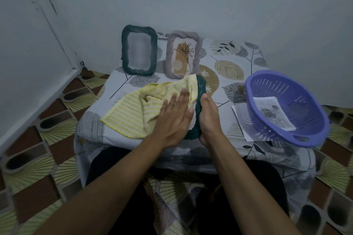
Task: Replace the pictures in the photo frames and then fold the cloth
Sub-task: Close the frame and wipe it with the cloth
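A yellow striped cloth (129, 110) lies crumpled on the low table, draped over a dark green photo frame (200, 89). My left hand (172, 118) presses flat on the cloth over that frame, fingers straight. My right hand (207, 116) grips the frame's right edge, thumb on top. Two more frames stand against the wall: a dark green frame (139, 50) with a blurred picture, and a grey-pink frame (184, 54) with a brown plant drawing.
A purple plastic basket (286, 108) sits tilted at the table's right, holding a rose print (271, 112) and resting on white paper sheets (242, 120). The table wears a leaf-patterned cover (229, 57). Walls stand close behind and to the left. A patterned floor surrounds the table.
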Available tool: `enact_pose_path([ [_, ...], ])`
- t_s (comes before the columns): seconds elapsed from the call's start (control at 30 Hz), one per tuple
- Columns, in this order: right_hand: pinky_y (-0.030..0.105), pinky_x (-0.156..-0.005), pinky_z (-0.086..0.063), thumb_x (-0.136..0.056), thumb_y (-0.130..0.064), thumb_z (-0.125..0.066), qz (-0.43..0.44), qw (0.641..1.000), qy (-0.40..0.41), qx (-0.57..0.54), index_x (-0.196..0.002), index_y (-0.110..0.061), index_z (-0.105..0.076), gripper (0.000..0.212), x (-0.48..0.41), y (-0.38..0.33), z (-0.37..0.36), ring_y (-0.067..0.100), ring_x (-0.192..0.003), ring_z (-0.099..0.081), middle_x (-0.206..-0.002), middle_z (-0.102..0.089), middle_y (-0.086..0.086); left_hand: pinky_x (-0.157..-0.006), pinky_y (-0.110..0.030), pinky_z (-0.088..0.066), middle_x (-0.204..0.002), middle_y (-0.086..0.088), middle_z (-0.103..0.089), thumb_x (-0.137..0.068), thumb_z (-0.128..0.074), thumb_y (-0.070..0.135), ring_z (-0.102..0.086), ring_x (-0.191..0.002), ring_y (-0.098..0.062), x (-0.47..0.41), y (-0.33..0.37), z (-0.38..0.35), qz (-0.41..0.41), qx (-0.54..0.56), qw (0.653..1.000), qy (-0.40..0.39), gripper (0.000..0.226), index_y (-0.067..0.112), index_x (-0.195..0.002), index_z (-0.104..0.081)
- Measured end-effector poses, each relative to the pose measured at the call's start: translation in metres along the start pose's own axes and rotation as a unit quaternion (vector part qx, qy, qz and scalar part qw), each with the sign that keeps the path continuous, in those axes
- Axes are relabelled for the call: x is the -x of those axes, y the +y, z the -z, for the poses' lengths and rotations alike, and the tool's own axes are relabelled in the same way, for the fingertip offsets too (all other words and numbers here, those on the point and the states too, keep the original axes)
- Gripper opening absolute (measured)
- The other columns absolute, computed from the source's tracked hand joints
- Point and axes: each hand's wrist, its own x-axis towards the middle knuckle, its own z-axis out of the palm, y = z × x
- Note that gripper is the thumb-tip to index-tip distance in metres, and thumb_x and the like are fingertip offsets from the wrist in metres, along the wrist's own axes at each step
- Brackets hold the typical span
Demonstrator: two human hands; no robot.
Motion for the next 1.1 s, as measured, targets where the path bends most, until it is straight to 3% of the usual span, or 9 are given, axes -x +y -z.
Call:
enact_pose_path([
  [0.17,0.033,-0.079,-0.057,-0.109,-0.031,-0.032,0.0,1.0,0.02,0.018,-0.11,-0.016,-0.066,0.037,-0.009,-0.012,0.013,0.018,-0.095,-0.071,-0.1,-0.074,0.002,-0.124,-0.037,0.005,-0.162,0.02,0.015,-0.101,-0.004,0.044,0.016,-0.15,-0.005,0.034,-0.007,-0.017,-0.126,-0.018,0.991,-0.03,0.054,0.033,-0.151,0.012],
  [0.23,0.033,-0.076,-0.057,-0.11,-0.031,-0.032,-0.014,1.0,0.017,0.006,-0.109,-0.017,-0.067,0.037,-0.008,-0.01,0.014,0.02,-0.095,-0.072,-0.1,-0.075,0.003,-0.123,-0.041,0.006,-0.159,0.026,0.019,-0.099,0.0,0.047,0.018,-0.15,-0.004,0.031,-0.017,-0.012,-0.106,-0.073,0.991,-0.027,0.052,0.044,-0.148,0.02],
  [0.33,0.041,-0.095,-0.054,-0.11,-0.026,-0.033,-0.02,1.0,0.001,-0.011,-0.115,-0.012,-0.066,0.037,0.001,-0.004,0.008,0.028,-0.109,-0.068,-0.111,-0.073,0.011,-0.12,-0.048,0.01,-0.157,0.024,0.027,-0.093,0.01,0.057,0.02,-0.151,-0.018,0.008,-0.027,0.005,0.0,-0.135,0.991,0.014,0.051,0.057,-0.137,0.033],
  [0.47,0.054,-0.107,-0.045,-0.107,-0.026,-0.038,-0.021,0.999,-0.016,-0.03,-0.113,-0.013,-0.067,0.032,0.009,0.002,-0.004,0.035,-0.117,-0.062,-0.121,-0.068,0.019,-0.121,-0.054,0.007,-0.164,0.006,0.023,-0.098,-0.001,0.053,0.02,-0.151,-0.03,-0.025,-0.023,0.026,0.102,-0.11,0.986,0.068,0.057,0.045,-0.152,0.016],
  [0.63,0.04,-0.102,-0.051,-0.108,-0.024,-0.036,-0.004,1.0,0.008,-0.024,-0.127,-0.009,-0.063,0.035,0.008,-0.006,-0.008,0.023,-0.113,-0.066,-0.121,-0.07,0.009,-0.123,-0.049,0.005,-0.161,0.013,0.026,-0.089,0.011,0.055,0.019,-0.151,-0.022,-0.016,-0.003,0.011,0.04,-0.075,0.996,0.032,0.059,0.045,-0.146,0.022],
  [0.77,0.035,-0.08,-0.056,-0.108,-0.024,-0.036,0.024,0.998,0.049,-0.018,-0.106,-0.01,-0.066,0.034,-0.001,-0.017,0.005,0.02,-0.09,-0.07,-0.092,-0.074,0.003,-0.122,-0.041,0.011,-0.155,0.023,0.031,-0.09,0.009,0.052,0.024,-0.149,-0.009,0.016,0.008,-0.011,-0.042,-0.027,0.999,-0.021,0.054,0.05,-0.142,0.022],
  [0.87,0.04,-0.086,-0.056,-0.109,-0.028,-0.036,0.021,0.998,0.051,-0.029,-0.106,-0.012,-0.067,0.036,-0.004,-0.018,0.011,0.022,-0.094,-0.07,-0.095,-0.074,0.004,-0.122,-0.038,0.01,-0.159,0.022,0.026,-0.094,0.009,0.057,0.025,-0.148,-0.004,0.021,-0.001,-0.018,-0.046,-0.013,0.999,-0.016,0.049,0.059,-0.14,0.023],
  [0.97,0.039,-0.089,-0.055,-0.109,-0.025,-0.035,0.008,0.998,0.033,-0.049,-0.111,-0.01,-0.065,0.034,-0.002,-0.014,0.014,0.021,-0.097,-0.068,-0.101,-0.073,0.005,-0.123,-0.051,0.003,-0.164,0.01,0.02,-0.094,0.015,0.063,0.021,-0.151,-0.021,0.006,-0.017,-0.021,-0.015,-0.043,0.999,0.019,0.056,0.051,-0.149,0.02],
  [1.1,0.045,-0.101,-0.05,-0.109,-0.024,-0.036,-0.004,0.998,0.011,-0.066,-0.122,-0.006,-0.063,0.035,0.004,-0.007,0.014,0.03,-0.111,-0.066,-0.117,-0.071,0.014,-0.123,-0.047,0.001,-0.154,0.005,0.038,-0.101,-0.005,0.058,0.027,-0.144,-0.018,-0.008,-0.022,-0.008,0.04,0.029,0.997,0.06,0.055,0.047,-0.149,0.021],
])
